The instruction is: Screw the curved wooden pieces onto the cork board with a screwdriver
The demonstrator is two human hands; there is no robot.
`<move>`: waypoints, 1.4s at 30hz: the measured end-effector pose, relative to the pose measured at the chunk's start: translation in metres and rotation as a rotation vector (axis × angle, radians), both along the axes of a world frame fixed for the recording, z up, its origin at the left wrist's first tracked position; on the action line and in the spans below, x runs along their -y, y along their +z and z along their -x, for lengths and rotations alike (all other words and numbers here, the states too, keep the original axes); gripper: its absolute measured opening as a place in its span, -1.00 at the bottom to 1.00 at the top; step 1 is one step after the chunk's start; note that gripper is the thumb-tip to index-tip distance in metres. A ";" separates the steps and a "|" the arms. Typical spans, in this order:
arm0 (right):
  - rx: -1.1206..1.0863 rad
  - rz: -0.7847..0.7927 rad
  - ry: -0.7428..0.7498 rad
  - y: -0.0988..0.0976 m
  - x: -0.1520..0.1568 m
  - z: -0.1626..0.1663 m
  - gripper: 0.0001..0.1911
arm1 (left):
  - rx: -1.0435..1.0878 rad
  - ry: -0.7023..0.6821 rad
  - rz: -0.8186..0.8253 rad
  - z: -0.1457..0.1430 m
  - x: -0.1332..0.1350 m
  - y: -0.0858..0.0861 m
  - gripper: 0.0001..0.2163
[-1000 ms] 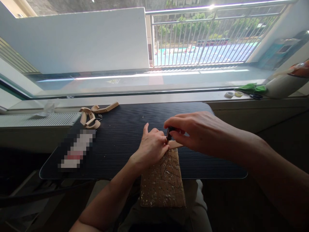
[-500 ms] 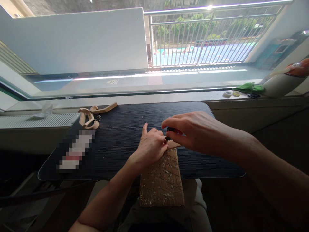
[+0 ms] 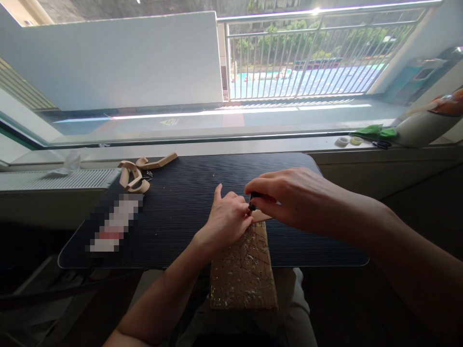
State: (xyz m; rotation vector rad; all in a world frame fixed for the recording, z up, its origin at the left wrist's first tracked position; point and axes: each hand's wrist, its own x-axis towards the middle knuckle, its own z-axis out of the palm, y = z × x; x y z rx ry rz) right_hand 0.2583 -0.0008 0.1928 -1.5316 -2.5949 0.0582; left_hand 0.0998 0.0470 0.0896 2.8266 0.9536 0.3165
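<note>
My right hand [image 3: 285, 193] is closed around a short black-and-red tool, which looks like a screwdriver [image 3: 255, 195]. Its tip points down beside the fingertips of my left hand [image 3: 229, 214]. That hand is bent over a light wooden piece [image 3: 261, 217] and pinches or presses it, with one finger sticking up. The wooden piece lies at the far end of a worn brown board [image 3: 242, 274], full of small holes and scratches, that reaches over the near table edge above my lap. My fingers hide the tool's tip and much of the wooden piece.
On the black table [image 3: 181, 207], several curved wooden pieces [image 3: 134, 176] lie at the back left beside small screws [image 3: 149, 174]. A blurred flat item [image 3: 114, 226] is nearer. Tape rolls [image 3: 342, 141] and a green cloth [image 3: 374, 131] rest on the sill.
My right hand has turned slightly around the tool, and more of its red part shows. My left hand and the board keep their places; the view has shifted a little.
</note>
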 end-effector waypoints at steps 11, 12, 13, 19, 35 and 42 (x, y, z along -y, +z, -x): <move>0.066 -0.030 -0.155 -0.005 0.000 -0.001 -0.73 | 0.012 -0.004 -0.016 0.000 0.001 -0.002 -0.80; 0.066 -0.032 -0.131 -0.003 0.000 -0.001 -0.74 | 0.011 -0.004 -0.018 0.000 0.001 -0.001 -0.80; 0.059 -0.033 -0.100 -0.001 0.001 -0.001 -0.75 | 0.009 -0.003 -0.018 0.000 0.000 -0.001 -0.81; -0.006 0.002 -0.030 -0.002 0.000 -0.002 -0.76 | 0.003 0.005 -0.009 -0.001 0.001 0.000 -0.81; -0.015 0.016 -0.039 -0.003 0.002 0.000 -0.75 | -0.008 0.005 -0.002 0.000 0.001 0.000 -0.81; 0.024 -0.016 -0.071 -0.002 0.000 0.000 -0.75 | -0.003 -0.006 0.003 0.001 0.000 -0.001 -0.80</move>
